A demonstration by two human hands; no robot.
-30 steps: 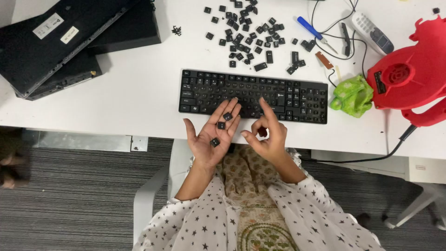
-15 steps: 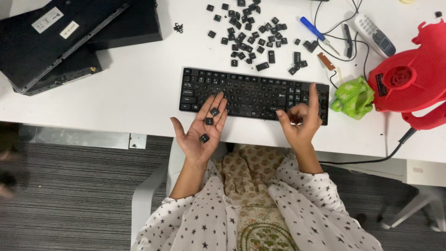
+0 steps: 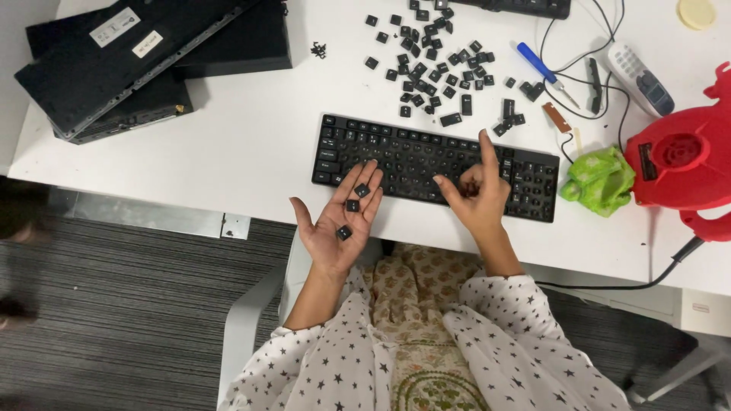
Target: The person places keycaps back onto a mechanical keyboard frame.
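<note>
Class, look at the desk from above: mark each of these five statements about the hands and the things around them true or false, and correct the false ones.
1. The left hand lies palm up with loose black keycaps on it. True.
2. The black keyboard lies on the floor. False: it lies on the white desk.
3. More keycaps lie scattered beyond the keyboard. True.
4. The right hand holds the blue-handled screwdriver. False: the screwdriver lies on the desk, apart from it.
5. A green cloth lies beside a red machine. True.
</note>
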